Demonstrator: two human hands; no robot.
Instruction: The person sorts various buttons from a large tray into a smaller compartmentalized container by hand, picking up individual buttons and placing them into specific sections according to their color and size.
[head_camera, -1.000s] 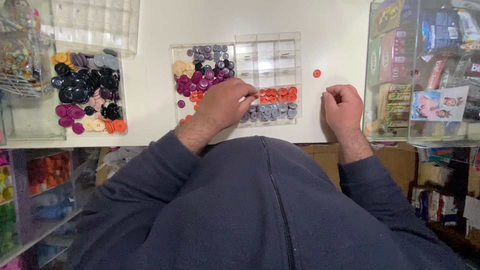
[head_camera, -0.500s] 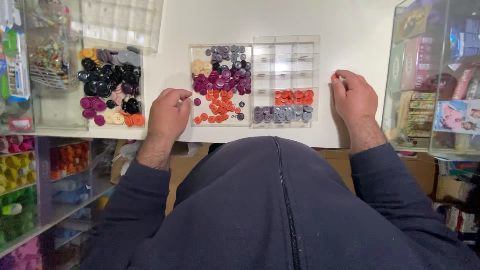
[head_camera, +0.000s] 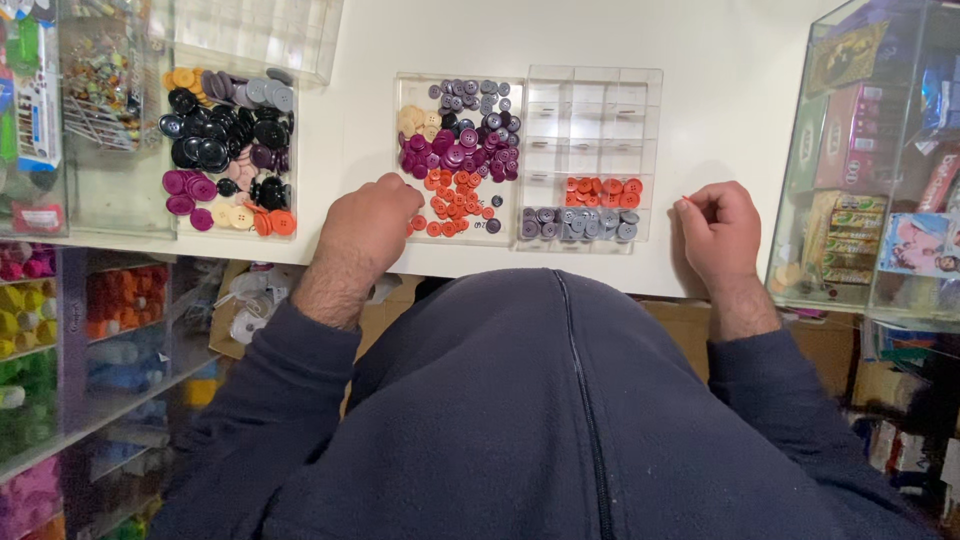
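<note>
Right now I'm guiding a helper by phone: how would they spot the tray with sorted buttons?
On the white table, look between the two hands. The clear divided tray lies right of the open tray of mixed buttons. Only it has compartments, mostly empty, with orange buttons above grey buttons.

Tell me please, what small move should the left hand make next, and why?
Probably the left hand should pick one small orange button from the loose mixed pile beside its fingertips. Orange buttons already fill one cell of the clear plastic divided box, while many lie unsorted.
</note>
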